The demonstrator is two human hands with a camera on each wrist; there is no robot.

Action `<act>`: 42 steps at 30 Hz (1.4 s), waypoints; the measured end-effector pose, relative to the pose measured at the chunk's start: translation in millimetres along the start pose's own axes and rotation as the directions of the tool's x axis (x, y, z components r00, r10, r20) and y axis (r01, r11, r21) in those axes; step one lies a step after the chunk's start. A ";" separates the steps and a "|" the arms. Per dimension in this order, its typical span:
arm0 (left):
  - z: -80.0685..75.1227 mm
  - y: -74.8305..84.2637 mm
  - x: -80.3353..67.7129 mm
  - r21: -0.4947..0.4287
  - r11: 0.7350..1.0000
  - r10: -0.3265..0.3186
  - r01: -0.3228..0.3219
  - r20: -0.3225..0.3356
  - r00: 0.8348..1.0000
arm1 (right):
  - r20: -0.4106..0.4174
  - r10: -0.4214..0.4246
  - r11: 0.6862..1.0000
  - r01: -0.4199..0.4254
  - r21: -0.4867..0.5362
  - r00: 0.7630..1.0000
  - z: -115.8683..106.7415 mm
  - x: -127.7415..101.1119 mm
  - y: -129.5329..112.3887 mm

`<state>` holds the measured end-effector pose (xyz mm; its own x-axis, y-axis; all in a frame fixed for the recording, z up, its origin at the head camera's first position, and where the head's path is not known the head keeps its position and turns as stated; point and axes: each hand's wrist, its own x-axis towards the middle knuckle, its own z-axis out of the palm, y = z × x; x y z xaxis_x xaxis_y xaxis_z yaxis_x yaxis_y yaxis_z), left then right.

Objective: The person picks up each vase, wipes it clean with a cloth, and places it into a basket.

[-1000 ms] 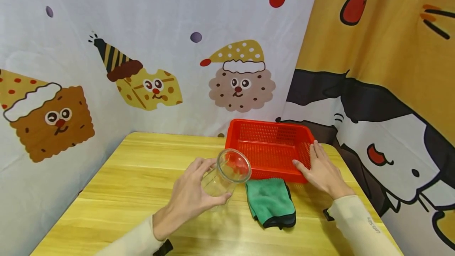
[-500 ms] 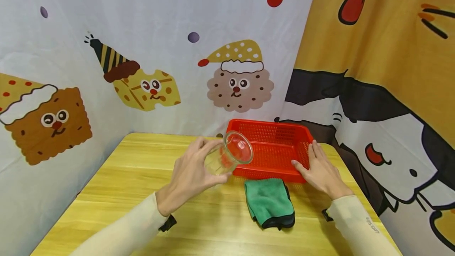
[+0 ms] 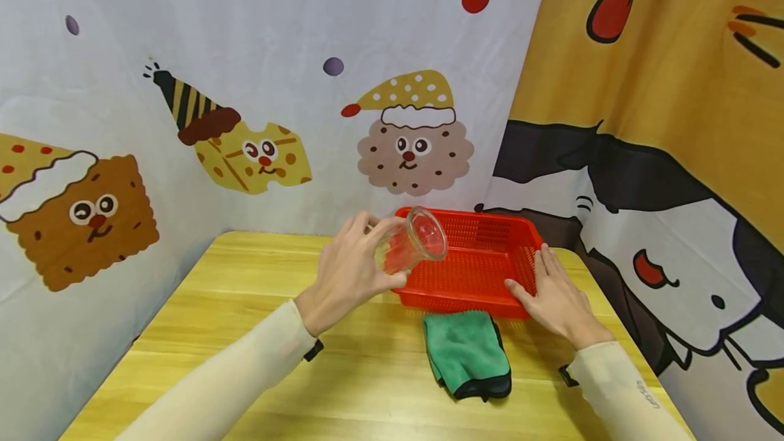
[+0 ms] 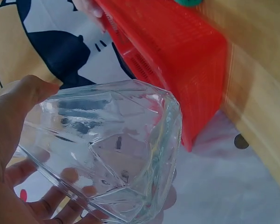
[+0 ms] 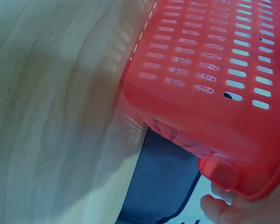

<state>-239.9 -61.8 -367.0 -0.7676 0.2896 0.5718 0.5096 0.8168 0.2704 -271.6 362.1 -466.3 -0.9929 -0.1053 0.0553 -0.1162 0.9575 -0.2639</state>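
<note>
My left hand [image 3: 350, 269] grips a clear glass jar [image 3: 398, 249] round its side, thumb below and fingers over the top. The jar lies tilted in the air, its wide rim facing right over the left end of the red plastic basket [image 3: 468, 306]. In the left wrist view the faceted body and thick base of the jar [image 4: 116, 144] show, and nothing is seen inside. My right hand [image 3: 560, 301] holds the basket's right rim, thumb on the inner side and fingers along the outside. The right wrist view has its fingertips at the basket's rim [image 5: 265, 184].
A folded green cloth [image 3: 465, 352] with black edging lies on the wooden table [image 3: 257, 291] just in front of the basket. Behind the table hangs a white curtain [image 3: 275, 33] with cartoon prints, and a yellow one [image 3: 674, 39] rises at the right.
My left hand has raised the jar and carried it forward and right, tipping it further onto its side, until it overlaps the basket. The right hand stays on the basket's rim.
</note>
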 end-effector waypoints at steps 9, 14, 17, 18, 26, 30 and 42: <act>10.9 8.1 28.1 0.068 0.998 0.010 -0.012 0.024 1.000 | -0.003 -0.012 1.000 0.012 -0.004 1.000 0.4 -1.6 0.2; 19.6 15.9 47.9 0.128 0.991 0.028 -0.032 0.033 0.999 | -0.006 -0.011 1.000 0.011 -0.011 1.000 -3.8 0.6 0.6; 26.8 18.7 58.7 0.152 0.987 0.050 -0.057 0.046 0.998 | -0.004 -0.003 1.000 0.003 -0.008 1.000 -3.9 0.3 0.4; 29.6 19.1 62.2 0.157 0.986 0.057 -0.064 0.050 0.997 | -0.003 -0.001 1.000 0.001 -0.005 1.000 -3.9 -0.1 0.3; 52.2 25.3 86.6 0.255 0.963 0.059 -0.089 0.124 0.991 | -0.003 0.008 1.000 -0.008 0.003 1.000 -0.6 -3.8 0.2; 66.1 30.2 93.5 0.317 0.943 0.043 -0.097 0.175 0.984 | -0.005 0.008 1.000 -0.008 0.003 1.000 1.7 -4.8 1.5; 100.7 36.3 107.6 0.357 0.924 0.029 -0.133 0.283 0.959 | 0.004 0.001 1.000 -0.001 0.006 1.000 -0.7 3.4 1.7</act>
<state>-343.1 49.2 -373.7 -0.8311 0.4425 0.3368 0.4346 0.8947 -0.1029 -275.2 363.6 -465.9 -0.9932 -0.1052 0.0508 -0.1151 0.9560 -0.2699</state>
